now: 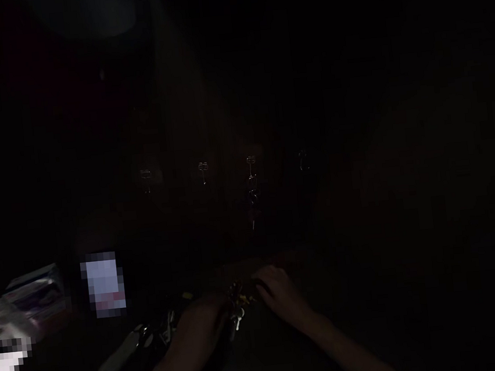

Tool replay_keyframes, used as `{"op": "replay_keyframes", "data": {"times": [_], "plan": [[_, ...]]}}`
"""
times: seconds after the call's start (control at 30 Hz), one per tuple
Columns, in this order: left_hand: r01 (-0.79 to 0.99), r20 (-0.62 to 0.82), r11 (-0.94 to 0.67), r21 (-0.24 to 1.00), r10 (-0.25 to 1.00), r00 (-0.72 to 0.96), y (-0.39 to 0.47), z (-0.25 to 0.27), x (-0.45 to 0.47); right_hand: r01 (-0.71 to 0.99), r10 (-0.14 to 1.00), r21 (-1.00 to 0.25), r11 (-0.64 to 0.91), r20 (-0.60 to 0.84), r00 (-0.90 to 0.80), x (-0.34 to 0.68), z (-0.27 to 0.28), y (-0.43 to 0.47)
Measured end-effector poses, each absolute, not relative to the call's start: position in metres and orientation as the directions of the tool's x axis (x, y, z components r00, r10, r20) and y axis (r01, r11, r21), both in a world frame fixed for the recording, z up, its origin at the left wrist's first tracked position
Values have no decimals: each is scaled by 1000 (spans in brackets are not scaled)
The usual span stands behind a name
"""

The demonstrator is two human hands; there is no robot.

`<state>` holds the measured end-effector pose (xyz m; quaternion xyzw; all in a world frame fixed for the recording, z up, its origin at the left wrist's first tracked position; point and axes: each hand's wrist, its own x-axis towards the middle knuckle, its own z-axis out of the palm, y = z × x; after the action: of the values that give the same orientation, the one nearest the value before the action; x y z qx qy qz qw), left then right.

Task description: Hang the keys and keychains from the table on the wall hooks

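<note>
The scene is very dark. My left hand (202,324) is low in the middle, its fingers curled inward and mostly lost in shadow. Right at its fingertips is a bunch of keys (238,315), with a silver key at the bottom and yellowish pieces above; the hand appears closed on it. My right hand (279,290) reaches in from the right, thumb and fingers bent toward the bunch. What lies between those fingers, if anything, is too dark to make out.
Small metal hooks (203,169) run in a row ahead, and a dark keyring (252,196) hangs from one. At lower left are a pale-handled tool (119,358), a box-like package (39,293) and a blurred bright rectangle (103,284).
</note>
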<state>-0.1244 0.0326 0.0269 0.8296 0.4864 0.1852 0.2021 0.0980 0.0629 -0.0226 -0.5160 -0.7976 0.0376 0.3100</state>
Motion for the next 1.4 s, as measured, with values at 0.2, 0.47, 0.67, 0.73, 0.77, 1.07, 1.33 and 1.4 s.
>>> {"op": "replay_keyframes", "data": {"times": [0.2, 0.47, 0.67, 0.73, 0.77, 1.07, 1.33, 1.4], "plan": [[603, 169, -442, 664, 874, 455, 73, 1, -113, 737, 854, -464, 493, 419, -308, 70, -23, 62], [326, 56, -219, 920, 894, 444, 93, -25, -115, 687, 884, -573, 446, 399, -241, 75, -28, 64], [291, 26, -147, 946, 924, 382, 93, -26, -111, 622, 912, -670, 407, 339, -231, 75, -30, 66], [315, 40, -160, 935, 935, 353, 92, -27, -111, 635, 909, -651, 415, 328, -258, 74, -31, 67], [317, 51, -173, 932, 932, 359, 91, -28, -110, 647, 901, -628, 433, 330, -282, 74, -31, 67], [255, 100, -180, 950, 950, 295, 102, -22, -119, 698, 870, -525, 488, 362, -335, 78, -32, 68], [574, 249, -314, 756, 949, 191, 109, -9, -139, 557, 907, -745, 367, 418, -37, 94, -29, 75], [674, 285, -338, 657, 939, 194, 108, -9, -142, 510, 907, -789, 343, 420, 40, 96, -26, 76]]}}
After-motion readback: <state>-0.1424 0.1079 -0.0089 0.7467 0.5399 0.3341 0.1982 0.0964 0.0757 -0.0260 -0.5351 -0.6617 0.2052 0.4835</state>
